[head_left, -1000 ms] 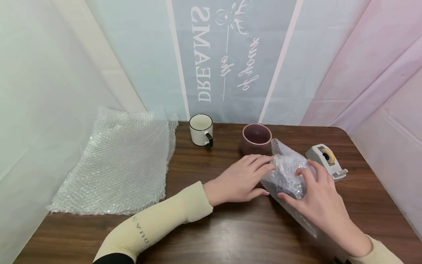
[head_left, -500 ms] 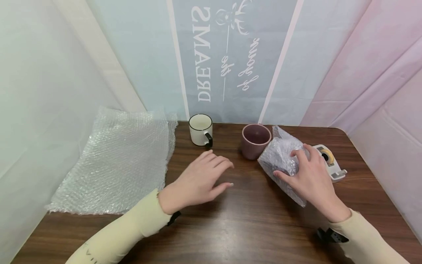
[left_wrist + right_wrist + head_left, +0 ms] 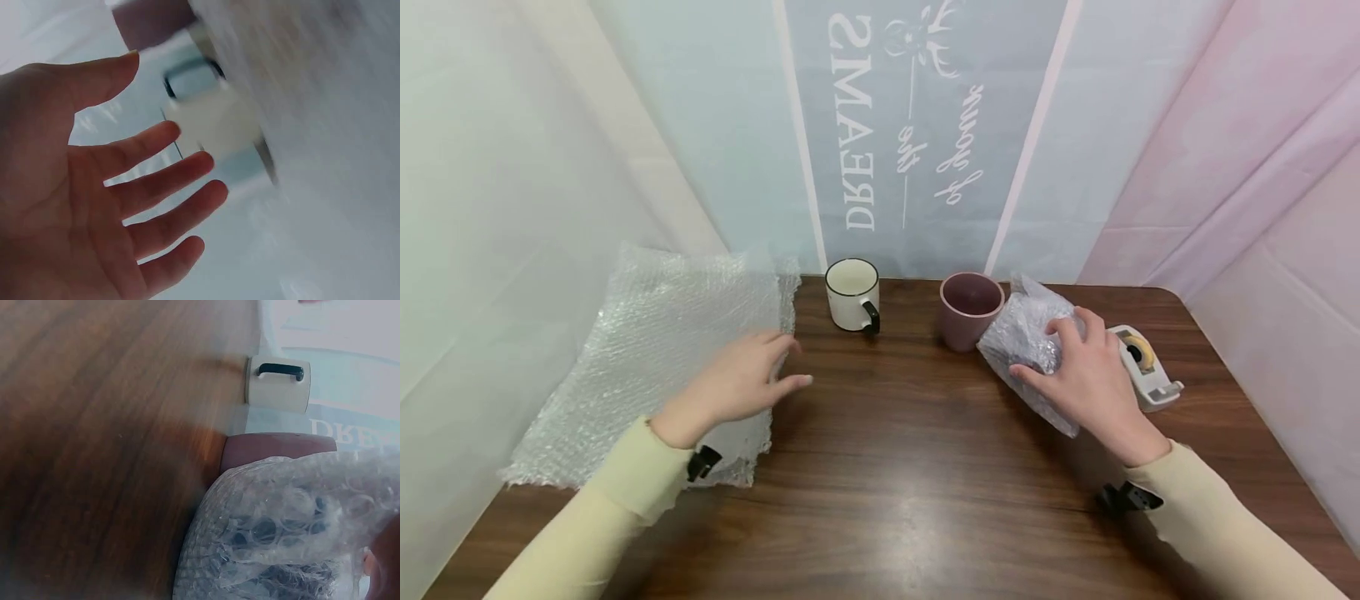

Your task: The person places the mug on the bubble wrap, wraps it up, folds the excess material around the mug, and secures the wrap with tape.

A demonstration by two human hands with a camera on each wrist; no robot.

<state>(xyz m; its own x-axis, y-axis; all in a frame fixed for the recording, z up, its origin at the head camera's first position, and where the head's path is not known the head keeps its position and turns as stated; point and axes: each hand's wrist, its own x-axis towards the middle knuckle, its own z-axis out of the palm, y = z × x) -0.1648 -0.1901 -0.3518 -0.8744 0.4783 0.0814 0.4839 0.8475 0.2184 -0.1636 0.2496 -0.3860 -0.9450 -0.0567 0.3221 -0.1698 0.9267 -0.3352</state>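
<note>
My right hand (image 3: 1090, 375) grips a bundle of bubble wrap (image 3: 1030, 329) on the table, thumb on the near left side and fingers over the top. Something dark shows faintly through the bundle's film (image 3: 269, 531) in the right wrist view; its kind is hidden. Right beside the bundle stands a purple cup (image 3: 962, 325). My left hand (image 3: 733, 379) is over the right part of a flat pile of bubble wrap sheets (image 3: 647, 333), fingers spread in the left wrist view and holding nothing. Whether it touches the pile I cannot tell.
A white mug (image 3: 850, 308) with a black rim and handle stands at the back of the wooden table (image 3: 887, 475). Just right of the right hand lies a white tape dispenser (image 3: 1153, 379). Cloth hangs behind and on both sides.
My left hand has left the bundle and swung left to the bubble wrap sheets. The right hand has pushed the bundle a little back and left, close against the purple cup.
</note>
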